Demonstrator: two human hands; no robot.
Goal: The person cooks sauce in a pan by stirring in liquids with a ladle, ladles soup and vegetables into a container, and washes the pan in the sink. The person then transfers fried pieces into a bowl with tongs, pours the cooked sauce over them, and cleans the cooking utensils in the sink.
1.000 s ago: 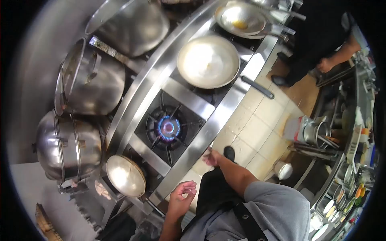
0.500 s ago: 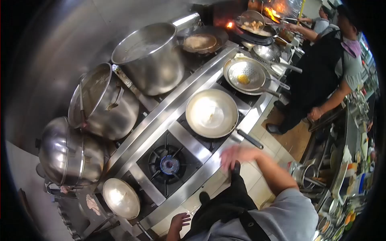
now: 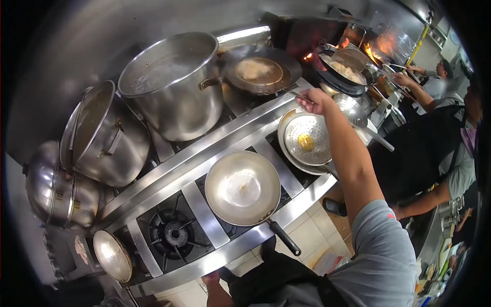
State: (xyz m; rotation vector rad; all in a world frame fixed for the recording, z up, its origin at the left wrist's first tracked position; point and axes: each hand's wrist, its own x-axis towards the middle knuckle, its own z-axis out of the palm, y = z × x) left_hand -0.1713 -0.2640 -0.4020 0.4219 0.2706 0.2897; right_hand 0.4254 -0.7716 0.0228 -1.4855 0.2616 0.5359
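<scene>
My right hand (image 3: pixel 314 101) is closed round the handle of a strainer (image 3: pixel 258 74) that rests over a dark wok (image 3: pixel 291 66) at the back of the stove. Something pale lies in that strainer. Below my right hand, a perforated ladle (image 3: pixel 307 139) with a yellow patch sits in a pan. An empty pan (image 3: pixel 242 188) with a black handle stands on the front middle burner. My left hand (image 3: pixel 210 278) hangs low by the stove's front edge, partly hidden, and its fingers cannot be made out. The front burner (image 3: pixel 175 234) shows no flame.
Large steel pots (image 3: pixel 171 87) line the back left. A smaller pan (image 3: pixel 112 256) stands at the front left. At the right, a person in a black apron (image 3: pixel 414 148) stands near a wok with food (image 3: pixel 348 71); flames (image 3: pixel 376 53) rise behind it.
My right hand has reached forward from the stove's front and taken hold of the strainer's handle. The blue flame on the front burner has gone out. The view has shifted.
</scene>
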